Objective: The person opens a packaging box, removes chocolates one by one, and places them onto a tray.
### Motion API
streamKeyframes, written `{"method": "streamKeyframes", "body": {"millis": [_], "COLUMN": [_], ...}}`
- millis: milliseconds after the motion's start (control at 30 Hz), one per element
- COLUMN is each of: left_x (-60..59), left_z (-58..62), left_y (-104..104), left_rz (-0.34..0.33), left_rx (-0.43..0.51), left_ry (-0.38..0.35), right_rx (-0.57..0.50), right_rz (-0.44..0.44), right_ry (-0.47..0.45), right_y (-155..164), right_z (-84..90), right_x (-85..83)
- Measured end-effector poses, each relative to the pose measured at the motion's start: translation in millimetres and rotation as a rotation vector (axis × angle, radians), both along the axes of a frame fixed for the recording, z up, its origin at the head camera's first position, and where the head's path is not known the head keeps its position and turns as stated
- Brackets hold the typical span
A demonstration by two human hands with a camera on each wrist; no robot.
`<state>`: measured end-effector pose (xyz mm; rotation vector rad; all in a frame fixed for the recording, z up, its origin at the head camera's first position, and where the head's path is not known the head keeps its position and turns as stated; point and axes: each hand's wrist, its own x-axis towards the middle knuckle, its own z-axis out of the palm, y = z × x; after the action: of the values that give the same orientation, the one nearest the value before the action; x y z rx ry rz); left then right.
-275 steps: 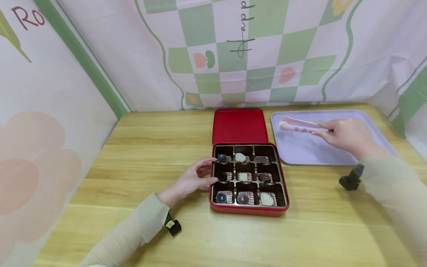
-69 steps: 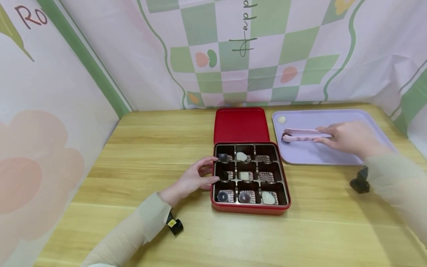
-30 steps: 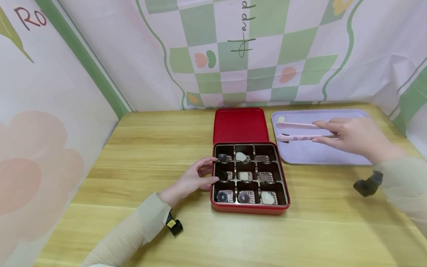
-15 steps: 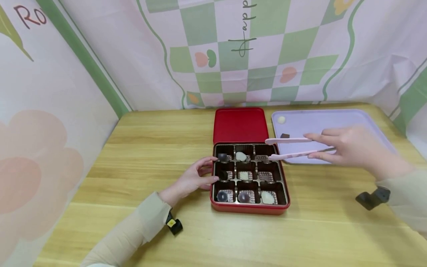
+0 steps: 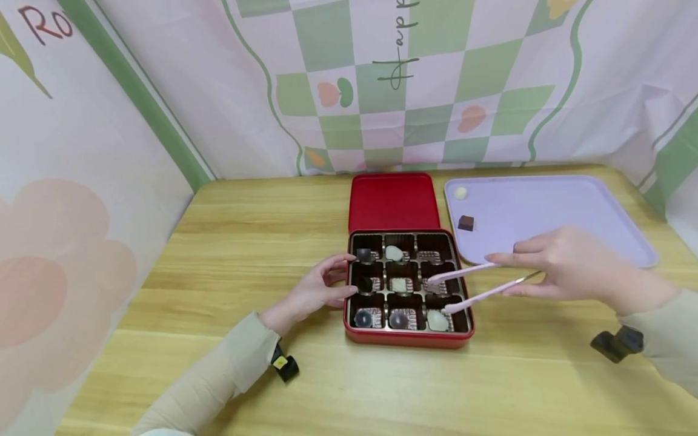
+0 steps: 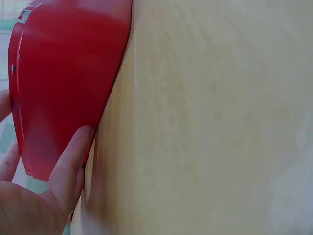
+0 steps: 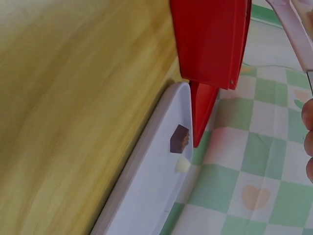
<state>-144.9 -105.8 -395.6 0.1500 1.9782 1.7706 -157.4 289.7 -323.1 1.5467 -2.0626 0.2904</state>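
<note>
My right hand (image 5: 572, 266) holds pink tongs (image 5: 493, 297) with their arms spread. One tip is over the middle-right compartment; the other is beside a white chocolate (image 5: 437, 320) in the bottom-right compartment. The red tin box (image 5: 409, 339) has a dark divided insert with several chocolates, among them a dark round one (image 5: 363, 318) and a white one (image 5: 394, 253). My left hand (image 5: 313, 290) touches the box's left side, its thumb and fingers spread along the rim and wall. In the left wrist view the thumb rests on the red wall (image 6: 73, 73).
Behind the box lies its red lid (image 5: 392, 203). A lilac tray (image 5: 545, 206) at the back right carries a white round chocolate (image 5: 460, 193) and a brown square chocolate (image 5: 466, 223). A printed cloth (image 5: 436, 91) hangs behind the wooden table (image 5: 245, 242).
Since 9.2 seconds ago, the white and brown chocolates have been set down on the tray and released. The tongs have since moved left and nearer, over the box. The left hand stays put.
</note>
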Motion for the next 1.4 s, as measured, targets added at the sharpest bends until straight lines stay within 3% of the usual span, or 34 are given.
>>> {"method": "streamKeyframes", "body": {"millis": [300,633,1000,1100,1400], "left_x": [-1.4,-1.8,0.6,1.3,1.6], "left_z": [2.6,4.8,1.6,0.4,0.2], "left_y": [1.1,2.7,1.2,1.0,1.1], "left_rz": [0.002,0.004,0.007,0.011,0.011], "left_rx": [-0.006,-0.002,-0.003,-0.002,0.0], "left_ry": [0.007,0.004,0.005,0.006,0.011], "right_rx": [0.034,0.137,0.359,0.376,0.397], "right_rz": [0.055,0.081,-0.01,-0.007,0.0], "right_ry": [-0.028,0.04,0.123,0.151,0.114], "right_y": [-2.0,-14.1,-39.0,-46.0,-46.2], "right_z": [1.0,8.9,21.4,18.2,9.4], "right_x": [-3.0,-4.5,9.3,11.9,10.9]}}
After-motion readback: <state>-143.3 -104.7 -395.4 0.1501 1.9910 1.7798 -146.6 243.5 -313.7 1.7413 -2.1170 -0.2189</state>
